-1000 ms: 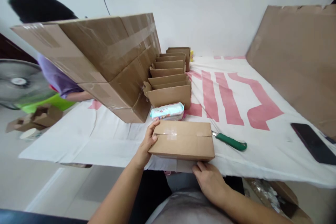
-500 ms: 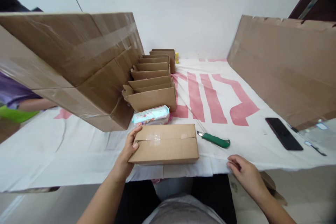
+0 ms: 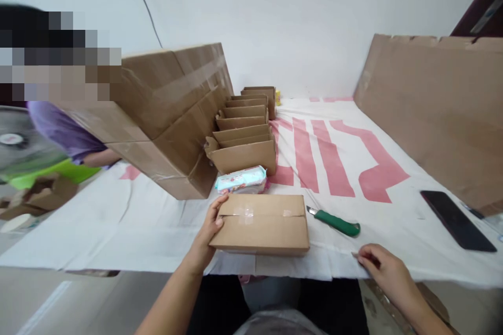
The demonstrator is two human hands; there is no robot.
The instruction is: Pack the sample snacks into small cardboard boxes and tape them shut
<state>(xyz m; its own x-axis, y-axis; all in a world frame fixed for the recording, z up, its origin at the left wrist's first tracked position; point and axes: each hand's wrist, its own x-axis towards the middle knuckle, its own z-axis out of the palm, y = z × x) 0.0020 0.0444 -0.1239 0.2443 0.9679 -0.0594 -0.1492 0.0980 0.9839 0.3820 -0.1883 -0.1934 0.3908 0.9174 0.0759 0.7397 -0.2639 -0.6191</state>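
A closed cardboard box lies near the table's front edge, with clear tape across its top seam. My left hand grips its left end, thumb on top and fingers round the far corner. Right of the box lies a green-handled utility knife, its blade end towards the box and touched by neither hand. My right hand is at the front edge of the table, right of the knife, its fingers pinched. A tiny brownish bit shows at its fingertips, too small to name. Behind the box rests a pale blue packet of wipes.
Several open cardboard boxes stand in a row beyond the packet. Stacked large cartons form a wall on the left; a person in a purple sleeve is behind it. A cardboard panel and a black phone are on the right.
My view has swung left, so everything sits further right, and more of the person behind the cartons shows. The left hand keeps its hold; a small bit now shows at my right fingertips.
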